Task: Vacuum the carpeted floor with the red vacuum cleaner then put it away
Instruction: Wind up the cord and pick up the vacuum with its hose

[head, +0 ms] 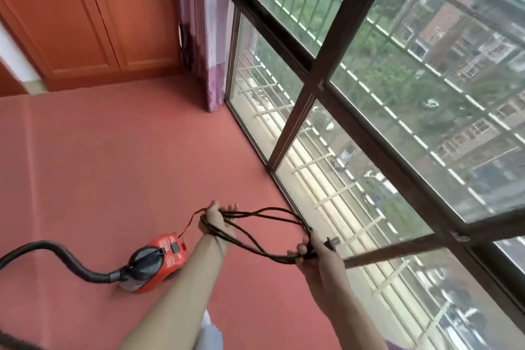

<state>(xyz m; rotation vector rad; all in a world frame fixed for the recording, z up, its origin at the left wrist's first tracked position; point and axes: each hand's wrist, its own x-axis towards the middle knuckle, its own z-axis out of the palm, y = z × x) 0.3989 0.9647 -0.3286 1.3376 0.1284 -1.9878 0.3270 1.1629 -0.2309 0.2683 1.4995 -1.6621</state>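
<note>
1. Head view, task object: the small red plastic canister vacuum cleaner [159, 261] sits on the red carpeted floor [113, 165], just left of the person's left forearm and well clear of the window.
2. Its black ribbed hose [56, 250] arcs off to the left edge. The nozzle end is out of frame.
3. The black power cord [250, 239] is gathered into several long loops stretched between the 2 hands. A thin strand drops from the left hand to the back of the vacuum.
4. Left hand [217, 219]: raised, with the loops passing round the palm and wrist. Its fingers look closed on the strands and it acts as the anchor for the coil.
5. Right hand [318, 253]: fingers curled tight round the other end of the loops. The 2-pin plug [332, 244] sticks out just past it, so the cord is unplugged.
6. Why held so: 2 hands apart keep the loops taut and even, which fits coiling the cord for storage.
7. Judgement: the vacuuming looks done and this is the put-away stage. The cord still needs securing, and then the machine needs carrying off.
8. Risk: slack loops could slip off the wrist or tangle.
9. Surroundings: an orange wooden cabinet [99, 23] stands at the back, a purple curtain [207, 37] hangs in the corner, and a large dark-framed barred window [369, 94] is on the right.
</note>
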